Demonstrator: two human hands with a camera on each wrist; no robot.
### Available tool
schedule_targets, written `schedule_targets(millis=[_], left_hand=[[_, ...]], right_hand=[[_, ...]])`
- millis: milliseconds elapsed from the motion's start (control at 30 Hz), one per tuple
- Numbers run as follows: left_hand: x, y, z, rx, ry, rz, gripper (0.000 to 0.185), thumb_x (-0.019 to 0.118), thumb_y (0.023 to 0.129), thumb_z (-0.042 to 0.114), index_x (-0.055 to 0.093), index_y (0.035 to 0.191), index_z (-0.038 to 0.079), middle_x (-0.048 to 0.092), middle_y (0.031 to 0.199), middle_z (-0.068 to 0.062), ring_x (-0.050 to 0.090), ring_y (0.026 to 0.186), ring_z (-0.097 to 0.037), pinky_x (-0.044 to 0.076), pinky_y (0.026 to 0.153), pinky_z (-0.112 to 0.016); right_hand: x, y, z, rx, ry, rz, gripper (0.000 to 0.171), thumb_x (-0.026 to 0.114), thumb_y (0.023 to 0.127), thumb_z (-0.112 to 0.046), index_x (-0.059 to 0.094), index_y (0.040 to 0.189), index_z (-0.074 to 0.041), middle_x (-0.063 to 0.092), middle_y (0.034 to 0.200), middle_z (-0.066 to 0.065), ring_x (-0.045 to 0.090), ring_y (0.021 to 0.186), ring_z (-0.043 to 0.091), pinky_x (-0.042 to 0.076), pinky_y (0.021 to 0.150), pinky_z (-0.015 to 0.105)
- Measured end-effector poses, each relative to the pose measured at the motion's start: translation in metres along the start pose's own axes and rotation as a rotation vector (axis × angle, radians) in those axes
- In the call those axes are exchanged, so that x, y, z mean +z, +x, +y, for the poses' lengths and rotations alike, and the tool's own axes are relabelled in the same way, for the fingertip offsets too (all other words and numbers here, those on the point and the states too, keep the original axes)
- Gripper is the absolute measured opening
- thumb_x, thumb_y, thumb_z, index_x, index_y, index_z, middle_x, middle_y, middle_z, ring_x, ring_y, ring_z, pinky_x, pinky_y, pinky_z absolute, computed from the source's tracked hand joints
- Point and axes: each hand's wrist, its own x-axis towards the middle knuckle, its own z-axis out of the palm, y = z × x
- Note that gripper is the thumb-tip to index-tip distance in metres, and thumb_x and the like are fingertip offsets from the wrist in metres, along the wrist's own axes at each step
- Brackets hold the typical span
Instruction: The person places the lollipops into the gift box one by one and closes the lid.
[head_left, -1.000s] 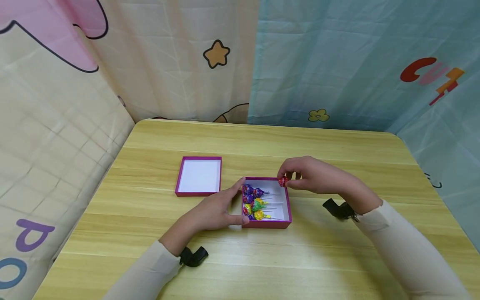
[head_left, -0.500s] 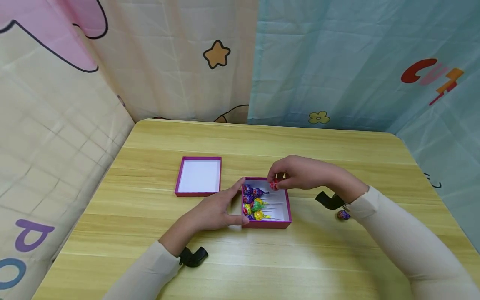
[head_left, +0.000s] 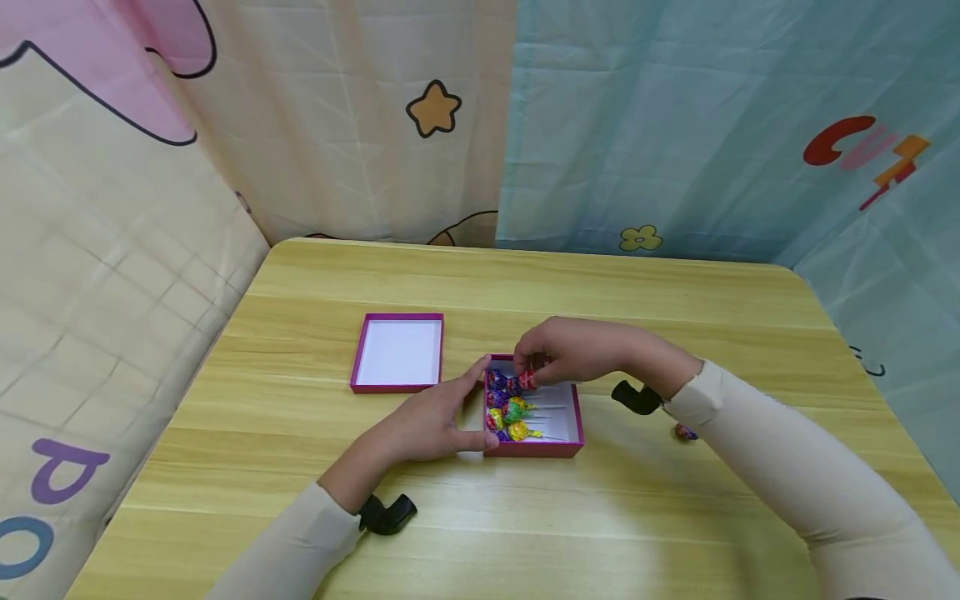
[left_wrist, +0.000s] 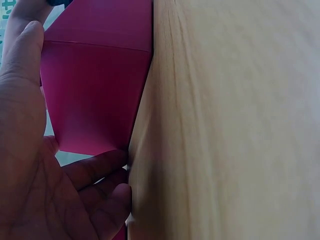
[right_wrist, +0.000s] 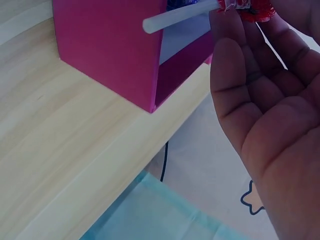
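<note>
My right hand (head_left: 577,348) pinches a red-wrapped lollipop (head_left: 527,380) over the far side of a magenta box (head_left: 534,450). In the right wrist view the lollipop's white stick (right_wrist: 180,17) points away from the fingers. My left hand (head_left: 429,423) holds the box by its left side, thumb at the near corner and index finger at the far corner. Its other fingers touch the box wall (left_wrist: 95,95) low down, near the table. Inside the box, purple, green and yellow lollipops (head_left: 517,409) lie along the left, sticks to the right.
A magenta-rimmed lid (head_left: 399,353), white inside, lies left of the box, beyond my left hand. One purple-wrapped lollipop (head_left: 684,432) lies on the wooden table (head_left: 600,517) beside my right forearm, partly hidden. Curtains stand behind the table.
My right hand has carried the red lollipop left, from the box's right rim to beside the purple lollipops inside. The lollipop near my right sleeve has come into view. My left hand stays put.
</note>
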Motion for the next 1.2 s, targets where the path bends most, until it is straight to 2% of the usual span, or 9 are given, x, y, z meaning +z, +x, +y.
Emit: schedule_targets(millis=[400,800,1200], left_hand=[[0.001,0.001,0.000,0.001,0.008,0.003,0.108,0.068,0.080,0.069,0.002,0.159,0.037,0.027,0.161,0.004,0.033,0.143,-0.018,0.033,0.112,-0.042],[0.001,0.000,-0.001,0.023,0.003,0.011,0.107,0.069,0.082,0.066,0.002,0.160,0.036,0.028,0.161,0.003,0.034,0.142,-0.017,0.034,0.112,-0.042],[0.001,0.000,-0.002,0.029,0.003,0.017,0.107,0.069,0.081,0.067,0.002,0.160,0.036,0.027,0.161,0.005,0.034,0.142,-0.016,0.034,0.112,-0.041]], right_hand=[[0.008,0.015,-0.006,-0.036,-0.057,0.016,0.005,0.067,0.094,-0.012,0.068,0.099,-0.014,0.060,0.088,-0.008,0.054,0.082,0.012,0.050,0.077,0.030],[0.021,0.025,-0.008,0.004,-0.082,0.013,0.010,0.068,0.095,-0.013,0.071,0.105,-0.011,0.064,0.097,-0.008,0.057,0.090,0.012,0.049,0.087,0.029],[0.025,0.027,-0.010,-0.023,-0.137,0.021,0.007,0.067,0.096,-0.013,0.071,0.102,-0.011,0.063,0.092,-0.008,0.056,0.086,0.012,0.049,0.084,0.028]])
